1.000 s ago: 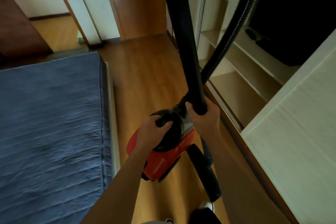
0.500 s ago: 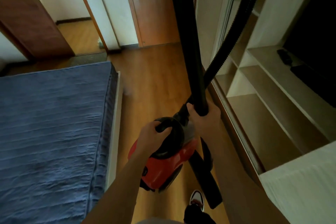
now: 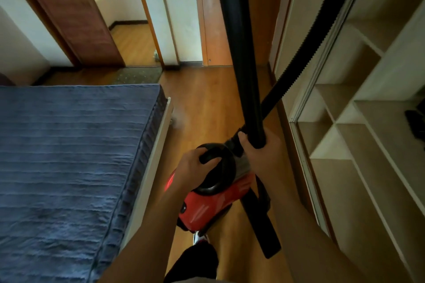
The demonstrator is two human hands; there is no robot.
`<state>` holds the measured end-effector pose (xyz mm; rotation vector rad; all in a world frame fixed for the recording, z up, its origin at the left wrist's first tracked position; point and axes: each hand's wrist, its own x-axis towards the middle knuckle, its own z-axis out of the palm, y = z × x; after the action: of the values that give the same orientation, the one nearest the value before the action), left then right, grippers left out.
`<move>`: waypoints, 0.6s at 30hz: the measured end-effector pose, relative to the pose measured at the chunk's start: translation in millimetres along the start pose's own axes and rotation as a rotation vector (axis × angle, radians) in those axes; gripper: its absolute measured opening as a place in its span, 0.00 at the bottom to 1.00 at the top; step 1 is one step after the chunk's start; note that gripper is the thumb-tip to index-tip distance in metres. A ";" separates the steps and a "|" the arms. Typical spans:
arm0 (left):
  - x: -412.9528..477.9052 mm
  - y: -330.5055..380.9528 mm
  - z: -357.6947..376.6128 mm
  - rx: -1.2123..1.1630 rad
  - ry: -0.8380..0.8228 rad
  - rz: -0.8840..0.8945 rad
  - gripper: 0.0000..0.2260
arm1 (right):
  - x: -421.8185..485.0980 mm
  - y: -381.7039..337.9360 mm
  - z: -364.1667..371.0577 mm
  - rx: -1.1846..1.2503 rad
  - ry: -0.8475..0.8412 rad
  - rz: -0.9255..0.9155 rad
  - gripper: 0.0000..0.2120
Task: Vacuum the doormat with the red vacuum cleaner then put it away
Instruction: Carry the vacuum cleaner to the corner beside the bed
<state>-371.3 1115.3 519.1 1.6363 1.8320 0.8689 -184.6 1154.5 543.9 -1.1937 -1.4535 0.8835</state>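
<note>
The red vacuum cleaner hangs above the wooden floor, low in the middle of the view. My left hand grips its black carry handle. My right hand is closed around the black wand, which rises steeply out of the top of the frame. The ribbed black hose curves up to the right. A dark patterned doormat lies on the floor at the doorway, beyond the bed's far end.
A bed with a blue cover fills the left side. Open light-wood shelves with a sliding-door track line the right. A narrow strip of wooden floor runs between them toward a wooden door.
The view has tilted up and advanced along the aisle toward the door. Both hands keep the same hold on the vacuum and the wand. The doormat has come into sight.
</note>
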 end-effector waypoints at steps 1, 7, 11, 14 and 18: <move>10.4 -2.0 0.0 0.001 0.022 0.008 0.11 | 11.3 2.4 4.0 -0.011 -0.010 -0.006 0.09; 87.0 -27.6 0.7 -0.033 0.114 -0.017 0.15 | 86.5 26.8 36.3 -0.002 -0.045 -0.004 0.08; 157.4 -53.8 -4.7 -0.097 0.172 -0.032 0.15 | 151.8 38.2 69.2 0.013 -0.072 0.033 0.06; 213.7 -63.7 -15.7 -0.136 0.145 -0.042 0.15 | 207.2 45.0 99.9 -0.019 -0.069 0.039 0.05; 288.6 -73.2 -37.4 -0.184 0.089 -0.038 0.10 | 277.9 46.7 141.0 -0.034 -0.091 0.044 0.04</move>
<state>-483.4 1392.8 496.9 1.4661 1.7776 1.0758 -310.2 1443.4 538.3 -1.2278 -1.5255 0.9572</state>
